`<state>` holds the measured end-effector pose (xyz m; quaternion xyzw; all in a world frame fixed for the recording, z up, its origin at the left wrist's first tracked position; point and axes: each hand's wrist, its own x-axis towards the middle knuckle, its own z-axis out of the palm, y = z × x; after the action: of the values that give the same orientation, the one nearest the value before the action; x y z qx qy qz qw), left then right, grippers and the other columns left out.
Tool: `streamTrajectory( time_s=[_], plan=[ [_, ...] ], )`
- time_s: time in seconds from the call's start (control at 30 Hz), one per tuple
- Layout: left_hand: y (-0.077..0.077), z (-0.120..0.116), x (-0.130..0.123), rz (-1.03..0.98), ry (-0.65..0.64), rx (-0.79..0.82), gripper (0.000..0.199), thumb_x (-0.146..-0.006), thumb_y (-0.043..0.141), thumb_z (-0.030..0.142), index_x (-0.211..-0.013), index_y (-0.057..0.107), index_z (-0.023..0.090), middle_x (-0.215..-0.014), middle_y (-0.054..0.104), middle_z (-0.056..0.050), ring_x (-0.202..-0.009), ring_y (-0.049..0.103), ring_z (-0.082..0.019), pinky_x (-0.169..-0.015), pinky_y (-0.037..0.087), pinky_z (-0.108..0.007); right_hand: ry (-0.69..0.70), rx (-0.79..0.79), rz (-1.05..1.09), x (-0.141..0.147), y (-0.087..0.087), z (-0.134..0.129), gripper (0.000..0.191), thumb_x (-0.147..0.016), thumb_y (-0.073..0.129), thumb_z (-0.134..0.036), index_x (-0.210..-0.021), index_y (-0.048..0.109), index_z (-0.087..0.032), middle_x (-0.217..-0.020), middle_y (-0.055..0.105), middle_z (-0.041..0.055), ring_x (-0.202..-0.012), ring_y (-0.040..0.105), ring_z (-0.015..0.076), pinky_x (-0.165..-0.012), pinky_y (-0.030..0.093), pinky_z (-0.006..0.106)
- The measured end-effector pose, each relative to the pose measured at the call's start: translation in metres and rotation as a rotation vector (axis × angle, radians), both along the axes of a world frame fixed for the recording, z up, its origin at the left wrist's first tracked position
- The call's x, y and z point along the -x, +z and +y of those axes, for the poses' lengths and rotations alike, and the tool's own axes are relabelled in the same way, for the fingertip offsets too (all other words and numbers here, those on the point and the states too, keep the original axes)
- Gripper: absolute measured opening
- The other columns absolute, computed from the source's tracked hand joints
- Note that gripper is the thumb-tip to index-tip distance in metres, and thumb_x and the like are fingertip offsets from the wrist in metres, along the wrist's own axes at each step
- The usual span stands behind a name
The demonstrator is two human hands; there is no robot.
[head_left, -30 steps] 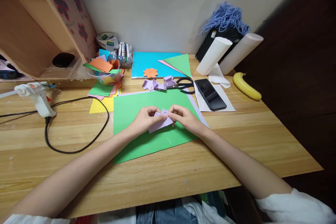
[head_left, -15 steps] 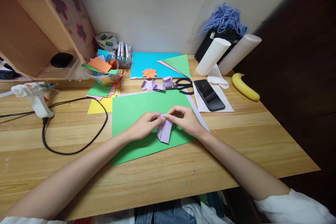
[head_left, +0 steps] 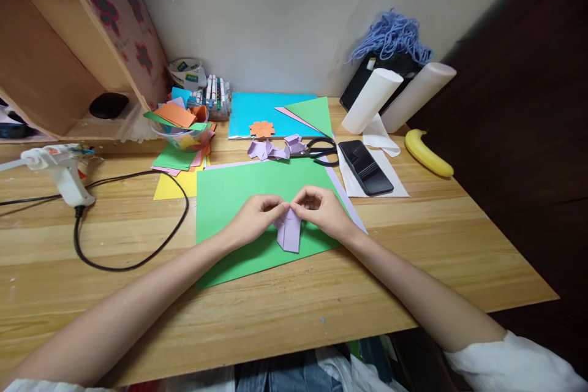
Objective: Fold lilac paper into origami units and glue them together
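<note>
A folded piece of purple paper [head_left: 289, 234] is pinched at its top edge between my two hands, over a large green sheet [head_left: 229, 187]. My left hand [head_left: 254, 218] grips its upper left corner with thumb and fingers. On the other side my right hand [head_left: 323, 211] pinches the upper right corner, the fingertips of both hands almost meeting. Creases run down and across the paper. Just beyond the green sheet lie purple paper scraps [head_left: 271, 149], black-handled scissors [head_left: 324, 150] and an orange paper flower [head_left: 261, 129].
To the left are a white glue gun [head_left: 59, 174] with a looping black cable and a tub of paper scraps [head_left: 179, 135]. A phone [head_left: 366, 166], a banana [head_left: 428, 153] and white paper rolls [head_left: 373, 101] lie right. Behind is a blue sheet [head_left: 250, 107].
The purple paper has turned slightly, its lower end swinging a little to the right. Both hands stay nearly in place, still pinching its top edge.
</note>
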<state>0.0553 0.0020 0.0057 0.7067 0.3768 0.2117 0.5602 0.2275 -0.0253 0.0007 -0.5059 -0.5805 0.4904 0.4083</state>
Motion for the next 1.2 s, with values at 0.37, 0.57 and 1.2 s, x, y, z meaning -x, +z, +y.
streamTrajectory(
  time_s=[0.37,0.57,1.2],
  plan=[
    [-0.001,-0.002,-0.001,-0.085,0.165,-0.078,0.035,-0.081,0.046,0.034,-0.054,0.053,0.012,-0.052,0.049,0.002,-0.053,0.044,-0.010,-0.050,0.033,-0.020,-0.116,-0.005,-0.066,-0.010,-0.004,0.010,0.011,-0.067,0.063,-0.023,-0.065,0.056,-0.014,-0.061,0.054,-0.0015,-0.055,0.048,0.0088,-0.052,0.037,0.022],
    [-0.002,0.004,0.000,-0.171,0.374,-0.042,0.036,-0.079,0.053,0.039,-0.054,0.053,0.013,-0.049,0.047,0.003,-0.046,0.042,-0.008,-0.045,0.033,-0.018,-0.006,0.077,-0.044,-0.012,0.003,0.010,0.022,-0.074,0.059,-0.036,-0.075,0.058,-0.014,-0.066,0.056,-0.0004,-0.056,0.050,0.0095,-0.054,0.040,0.023],
    [-0.006,0.002,-0.005,-0.287,0.426,0.268,0.033,-0.062,0.071,0.039,-0.069,0.055,0.011,-0.062,0.064,-0.002,-0.058,0.060,-0.012,-0.061,0.050,-0.025,-0.109,0.059,0.105,-0.016,0.000,0.015,0.028,-0.064,0.070,-0.037,-0.079,0.064,-0.014,-0.074,0.066,0.0032,-0.059,0.059,0.0115,-0.057,0.048,0.025]
  ],
)
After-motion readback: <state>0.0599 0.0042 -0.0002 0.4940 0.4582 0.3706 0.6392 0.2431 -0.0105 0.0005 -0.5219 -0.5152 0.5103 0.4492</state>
